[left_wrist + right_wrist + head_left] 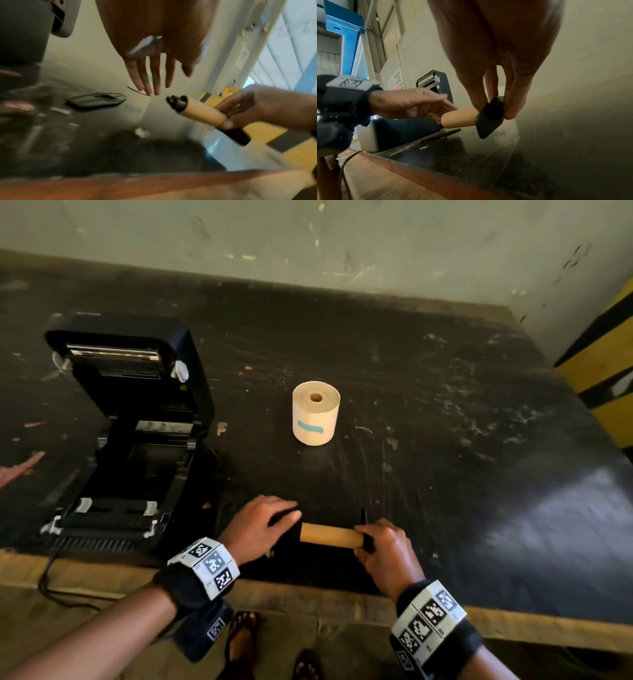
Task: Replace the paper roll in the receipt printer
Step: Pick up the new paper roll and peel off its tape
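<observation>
Worn dark table (445, 405). Receipt printer (130, 440) at left, lid up. New paper roll (315, 413) upright mid-table, likely light, firm; grasp round sides. Empty cardboard core (330, 535) on black spindle, pinched by right hand (387, 549). Left hand (260, 525) released, fingers straight, at core's free end.

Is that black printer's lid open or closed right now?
Open. The printer has its lid tilted up and back, exposing an empty paper bay.
</observation>
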{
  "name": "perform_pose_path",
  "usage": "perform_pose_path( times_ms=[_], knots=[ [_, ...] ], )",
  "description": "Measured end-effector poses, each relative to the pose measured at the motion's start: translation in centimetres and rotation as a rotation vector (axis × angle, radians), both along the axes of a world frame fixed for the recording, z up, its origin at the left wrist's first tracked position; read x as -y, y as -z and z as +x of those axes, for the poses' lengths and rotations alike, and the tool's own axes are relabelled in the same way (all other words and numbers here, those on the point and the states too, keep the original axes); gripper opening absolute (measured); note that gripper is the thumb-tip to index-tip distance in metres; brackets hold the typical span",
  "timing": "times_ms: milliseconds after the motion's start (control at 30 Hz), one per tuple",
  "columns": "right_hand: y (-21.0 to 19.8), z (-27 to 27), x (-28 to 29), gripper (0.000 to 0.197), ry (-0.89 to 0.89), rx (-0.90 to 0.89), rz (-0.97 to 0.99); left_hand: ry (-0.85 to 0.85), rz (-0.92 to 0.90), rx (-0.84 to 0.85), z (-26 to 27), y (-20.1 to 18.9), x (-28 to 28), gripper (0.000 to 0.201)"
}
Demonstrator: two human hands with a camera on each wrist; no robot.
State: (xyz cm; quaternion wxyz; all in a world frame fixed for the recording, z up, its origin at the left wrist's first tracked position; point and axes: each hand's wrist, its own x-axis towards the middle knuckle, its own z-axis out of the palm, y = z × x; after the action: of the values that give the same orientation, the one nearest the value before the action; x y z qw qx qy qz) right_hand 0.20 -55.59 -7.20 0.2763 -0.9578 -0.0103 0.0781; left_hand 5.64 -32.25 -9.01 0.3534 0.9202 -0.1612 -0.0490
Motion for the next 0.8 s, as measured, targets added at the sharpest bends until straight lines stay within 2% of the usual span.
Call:
perform_pose_path(
  times_ms=[33, 67, 133, 200, 333, 567, 700, 800],
  knots=[
    [0.0, 0.0, -0.1, 0.037, -0.006, 0.014, 0.007, 0.078, -0.069, -0.045, -0.3, -0.4, 0.5, 0.071],
    [0.0, 0.0, -0.1, 0.037, -0.011, 0.029, 0.009, 0.163, -0.050, -0.062, -0.5, -0.7, 1.0, 0.070],
    [0.1, -0.1, 0.0, 0.038, -0.018, 0.038, -0.002, 0.290, 0.130, 0.024, -0.6, -0.5, 1.7, 0.050],
    [0.2, -0.3, 0.2, 0.039, -0.032, 0.026, -0.014, 0.335, 0.249, 0.082, -0.5, -0.5, 1.9, 0.038],
    [0.1, -0.4, 1.2, 0.037, -0.022, 0.005, -0.030, 0.408, 0.375, 0.109, -0.2, -1.1, 1.3, 0.043],
    [0.9, -0.1, 5.4, 0.036, 0.143, -0.105, -0.082, 0.336, 0.437, 0.138, 0.9, -2.5, -2.4, 0.033],
    [1.2, 0.0, 4.1, 0.036, 0.054, -0.162, -0.071, 0.248, 0.436, 0.069, 1.6, -1.7, -2.0, 0.033],
    [1.4, 0.3, 2.2, 0.036, -0.037, -0.162, -0.065, 0.249, 0.408, 0.029, 1.7, -0.5, -0.7, 0.034]
  ],
)
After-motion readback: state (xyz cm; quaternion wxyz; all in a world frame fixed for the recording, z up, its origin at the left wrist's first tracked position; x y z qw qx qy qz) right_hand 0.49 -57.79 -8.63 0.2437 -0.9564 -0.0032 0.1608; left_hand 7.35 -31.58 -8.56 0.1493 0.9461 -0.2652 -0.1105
